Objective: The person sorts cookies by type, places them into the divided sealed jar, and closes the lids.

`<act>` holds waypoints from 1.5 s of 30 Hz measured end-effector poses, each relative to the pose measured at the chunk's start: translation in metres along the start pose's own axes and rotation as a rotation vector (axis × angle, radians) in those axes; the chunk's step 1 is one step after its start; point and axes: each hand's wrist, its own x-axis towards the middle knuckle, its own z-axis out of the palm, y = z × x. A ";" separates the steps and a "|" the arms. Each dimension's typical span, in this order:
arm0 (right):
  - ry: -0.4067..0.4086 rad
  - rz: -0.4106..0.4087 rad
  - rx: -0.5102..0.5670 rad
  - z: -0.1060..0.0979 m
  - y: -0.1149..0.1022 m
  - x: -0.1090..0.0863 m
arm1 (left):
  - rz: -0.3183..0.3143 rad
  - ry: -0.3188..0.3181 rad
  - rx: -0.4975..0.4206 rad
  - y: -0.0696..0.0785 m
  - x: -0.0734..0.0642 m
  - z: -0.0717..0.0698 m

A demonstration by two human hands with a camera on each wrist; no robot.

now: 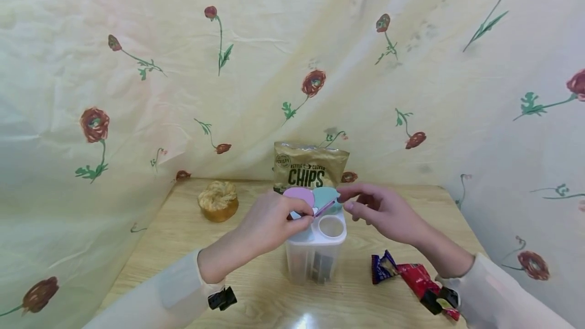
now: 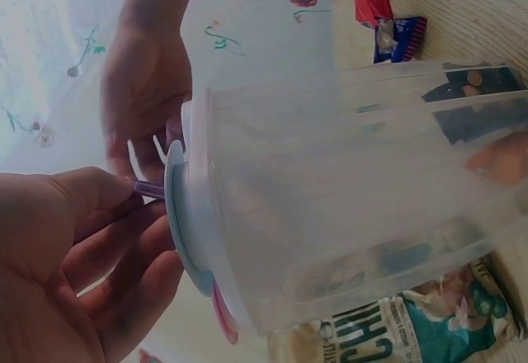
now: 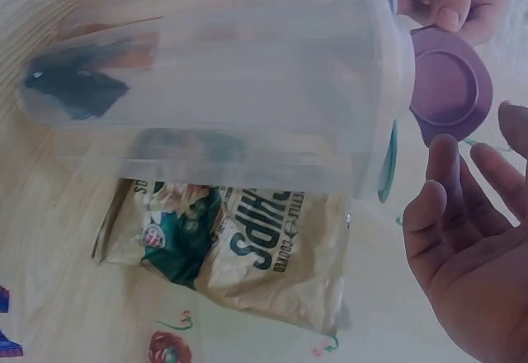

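My left hand pinches the edge of a round purple lid, which stands tilted above a clear plastic storage container. A pink lid and a teal lid lie on the container's white top, and a pale blue lid shows in the left wrist view. The front right round opening is uncovered. Dark wrapped pieces sit low inside the container. My right hand, fingers loosely bent, is near the purple lid's other edge and holds nothing.
Behind the container stands a gold chips bag. A round bread bun is at the table's back left. At the right lie a blue wrapped snack and a red packet. A flowered cloth hangs behind the wooden table.
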 end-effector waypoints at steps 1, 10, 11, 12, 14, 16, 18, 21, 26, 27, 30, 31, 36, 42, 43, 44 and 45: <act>0.000 0.002 0.000 0.000 -0.001 0.002 | -0.002 -0.003 -0.001 0.000 0.000 0.000; 0.010 0.044 -0.034 0.004 -0.002 0.012 | 0.018 -0.013 0.025 0.000 0.000 -0.001; 0.007 0.035 -0.029 0.005 -0.002 0.012 | 0.022 -0.017 0.022 0.000 0.000 -0.001; 0.002 0.021 -0.025 0.006 -0.003 0.013 | 0.028 -0.018 0.018 0.000 -0.001 -0.001; -0.011 -0.012 -0.026 0.007 -0.002 0.014 | 0.038 -0.024 0.011 0.000 -0.001 0.000; -0.033 -0.045 -0.032 0.007 -0.001 0.014 | 0.049 -0.034 0.000 0.000 -0.002 0.000; -0.059 -0.067 -0.034 0.008 0.001 0.013 | 0.060 -0.039 -0.007 -0.001 -0.002 0.001; -0.096 -0.080 -0.024 0.007 0.004 0.011 | 0.077 -0.044 -0.011 -0.001 -0.003 0.002; -0.114 -0.101 -0.032 0.006 0.004 0.010 | 0.150 -0.034 0.062 -0.003 -0.004 0.004; -0.116 -0.111 -0.037 0.006 0.005 0.010 | 0.170 -0.028 0.078 -0.003 -0.004 0.005; -0.119 -0.142 -0.050 0.005 0.006 0.008 | 0.216 -0.014 0.096 -0.004 -0.005 0.006; -0.120 -0.149 -0.054 0.005 0.007 0.007 | 0.219 -0.012 0.086 -0.004 -0.006 0.005; -0.124 -0.160 -0.075 0.006 0.010 -0.001 | 0.130 -0.041 -0.002 -0.012 -0.009 0.003; -0.117 -0.165 -0.123 0.007 0.009 -0.009 | -0.117 -0.055 -0.117 -0.036 -0.016 0.002; -0.116 -0.168 -0.133 0.007 0.008 -0.010 | -0.157 -0.061 -0.148 -0.040 -0.018 0.003; -0.114 -0.168 -0.140 0.007 0.008 -0.011 | -0.191 -0.070 -0.177 -0.044 -0.020 0.004; -0.114 -0.165 -0.146 0.007 0.007 -0.012 | -0.220 -0.081 -0.207 -0.048 -0.022 0.005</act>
